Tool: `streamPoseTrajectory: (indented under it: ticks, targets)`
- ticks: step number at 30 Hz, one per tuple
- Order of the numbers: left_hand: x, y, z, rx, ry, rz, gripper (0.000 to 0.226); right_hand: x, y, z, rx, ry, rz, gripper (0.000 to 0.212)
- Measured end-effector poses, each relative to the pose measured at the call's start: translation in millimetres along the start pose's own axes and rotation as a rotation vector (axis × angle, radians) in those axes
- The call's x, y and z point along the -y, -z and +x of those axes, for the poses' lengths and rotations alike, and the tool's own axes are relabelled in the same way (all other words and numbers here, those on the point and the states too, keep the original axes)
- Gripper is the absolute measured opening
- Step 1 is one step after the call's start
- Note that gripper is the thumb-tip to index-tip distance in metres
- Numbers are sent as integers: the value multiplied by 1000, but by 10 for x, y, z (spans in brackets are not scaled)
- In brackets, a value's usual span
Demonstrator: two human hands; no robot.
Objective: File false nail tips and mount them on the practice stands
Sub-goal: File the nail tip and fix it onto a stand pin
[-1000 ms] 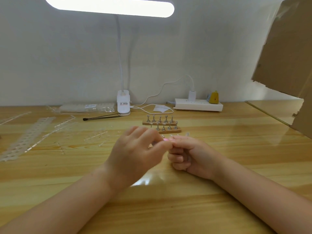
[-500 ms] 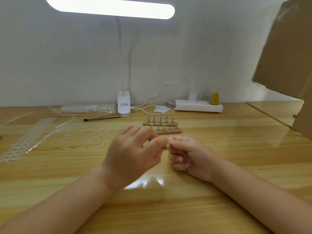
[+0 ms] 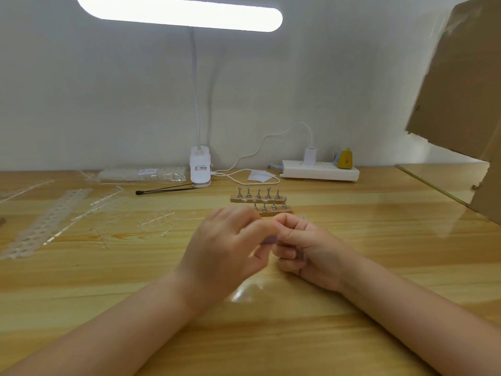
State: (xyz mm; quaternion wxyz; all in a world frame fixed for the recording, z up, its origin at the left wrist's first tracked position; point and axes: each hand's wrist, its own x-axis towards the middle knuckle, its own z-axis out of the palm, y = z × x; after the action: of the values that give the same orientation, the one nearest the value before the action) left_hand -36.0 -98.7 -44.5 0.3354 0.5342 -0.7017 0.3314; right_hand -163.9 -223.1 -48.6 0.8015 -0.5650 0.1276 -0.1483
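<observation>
On the wooden worktop [image 3: 379, 240], mid-width, the left hand [image 3: 225, 251] has slid its pinched pale file [image 3: 269, 240] lower against the right hand [image 3: 306, 248], which pinches something too small to identify, so filing continues.

Home desk set up as a nail-craft workstation. Wooden desk [image 3: 352, 240] against a plain white wall [image 3: 108, 90]. Clip-on desk lamp [image 3: 200, 169] at the desk's back edge, lit bar overhead. Right of the lamp, a white power strip [image 3: 320, 173] with charger plugged in. In front of the lamp, wooden nail practice stands [image 3: 260, 200]; left of it, clear nail-tip strips [image 3: 46, 223]. Cardboard sheet [image 3: 466, 85] far right.
</observation>
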Motion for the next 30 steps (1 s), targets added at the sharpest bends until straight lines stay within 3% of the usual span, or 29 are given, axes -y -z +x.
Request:
streamPoseTrajectory:
  ticks: [3,8,11,13,16,21,30]
  targets:
    - [137,43,-58,11,131,-23,10,3,0,0,-12,11,17,7]
    - [13,-18,-16,-8,39,-201,20,-8,-4,-7,5,33,-15,7]
    - [117,11,-65,40,134,-153,16,0,4,-11,29,41,8,6]
    - [157,47,-65,-9,174,-168,18,-12,0,-2,20,49,-5,7]
    - [45,34,9,-66,99,-275,22,-22,3,0,-3,53,-9,6]
    - [101,33,-84,97,156,-159,13,6,-6,-15,10,35,16,7]
    - [112,-23,-123,88,198,-218,12,28,-25,8,-164,58,202,15]
